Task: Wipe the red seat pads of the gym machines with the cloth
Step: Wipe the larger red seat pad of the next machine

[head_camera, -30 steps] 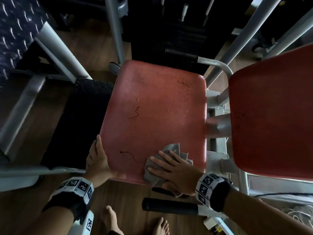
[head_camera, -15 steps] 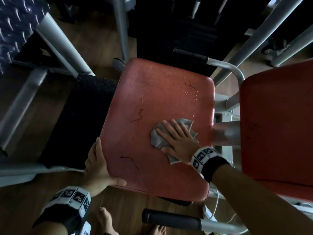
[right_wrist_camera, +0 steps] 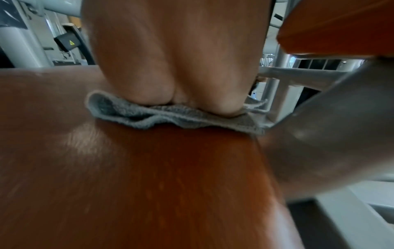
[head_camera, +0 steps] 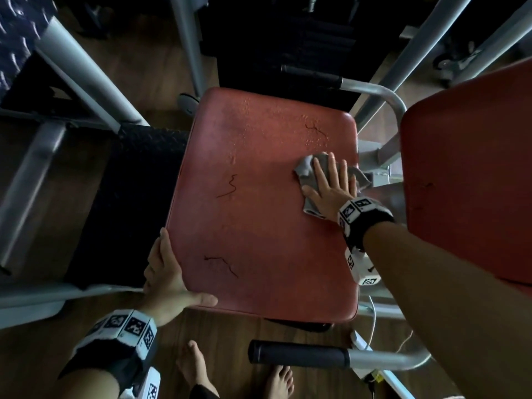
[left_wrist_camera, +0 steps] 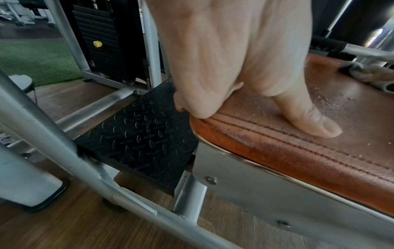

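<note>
Wood-look flooring [head_camera: 149, 79] runs under grey tube frames [head_camera: 86, 73] and a black diamond-tread step [left_wrist_camera: 140, 139] beside the worn red seat pad [head_camera: 259, 226], whose cracked, stitched leatherette is dusted with pale flecks near its far edge. On that pad's far right edge lies the crumpled grey cloth [head_camera: 308, 168], pressed flat under the right hand [head_camera: 331, 188] with fingers straight and spread. The left hand [head_camera: 167, 280] grips the pad's near left corner, thumb on top and fingers curled over the side; a second red pad [head_camera: 472, 182] stands to the right.
</note>
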### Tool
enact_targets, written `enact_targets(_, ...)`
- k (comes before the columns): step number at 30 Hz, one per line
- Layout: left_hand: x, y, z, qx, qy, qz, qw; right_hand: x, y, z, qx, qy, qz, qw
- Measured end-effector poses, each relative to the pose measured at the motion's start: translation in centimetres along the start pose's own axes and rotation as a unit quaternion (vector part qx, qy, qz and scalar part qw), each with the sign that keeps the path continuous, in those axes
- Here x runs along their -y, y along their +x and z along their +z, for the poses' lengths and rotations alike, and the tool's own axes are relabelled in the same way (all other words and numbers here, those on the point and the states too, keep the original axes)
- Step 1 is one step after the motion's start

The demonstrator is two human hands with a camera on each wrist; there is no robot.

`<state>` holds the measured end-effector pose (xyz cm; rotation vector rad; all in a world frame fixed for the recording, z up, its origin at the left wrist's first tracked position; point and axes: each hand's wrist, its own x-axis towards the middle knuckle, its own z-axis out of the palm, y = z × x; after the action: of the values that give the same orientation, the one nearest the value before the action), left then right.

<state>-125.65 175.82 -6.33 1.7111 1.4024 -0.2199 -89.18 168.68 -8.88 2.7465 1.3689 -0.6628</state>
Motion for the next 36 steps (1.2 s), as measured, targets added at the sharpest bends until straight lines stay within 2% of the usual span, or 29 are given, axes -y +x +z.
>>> enact_targets(3, 0.0, -0.1, 0.0, -0.003, 0.005, -0.001, 1.000, -0.7, -2.5, 1.2, -0.027, -0.005, 0.041, 0.999)
enact_targets(6, -0.1, -0.3, -0.1, -0.001, 0.010, 0.002, 1.000, -0.7, -5.2, 2.3, -0.012, -0.015, 0.076, 0.997)
enact_targets(10, -0.3, -0.4, -0.3, 0.005, 0.011, 0.008, 1.000, -0.1, -9.6, 3.5, 0.022, -0.009, 0.065, 0.998)
enact_targets(18, -0.2, -0.8, -0.4, 0.004, -0.003, 0.031, 1.000, 2.6, -15.3, 5.1, 0.112, -0.065, -0.061, 0.990)
enact_targets(24, 0.5, -0.6, -0.5, 0.024, -0.007, 0.045, 0.999, 3.7, -14.6, 3.7, 0.102, -0.166, -0.154, 0.969)
enact_targets(28, 1.3, -0.5, -0.8, 0.032, -0.100, 0.068, 0.992, 4.7, -14.9, 2.2, 0.041, -0.179, -0.235, 0.954)
enact_targets(33, 2.7, -0.1, -0.3, -0.010, -0.204, 0.103, 0.974, 7.4, -16.3, 3.0, 0.060, -0.211, -0.337, 0.915)
enact_targets(36, 4.1, -0.4, -0.3, -0.037, -0.256, 0.123, 0.958, 8.2, -16.4, 2.9, 0.049, -0.217, -0.359, 0.906)
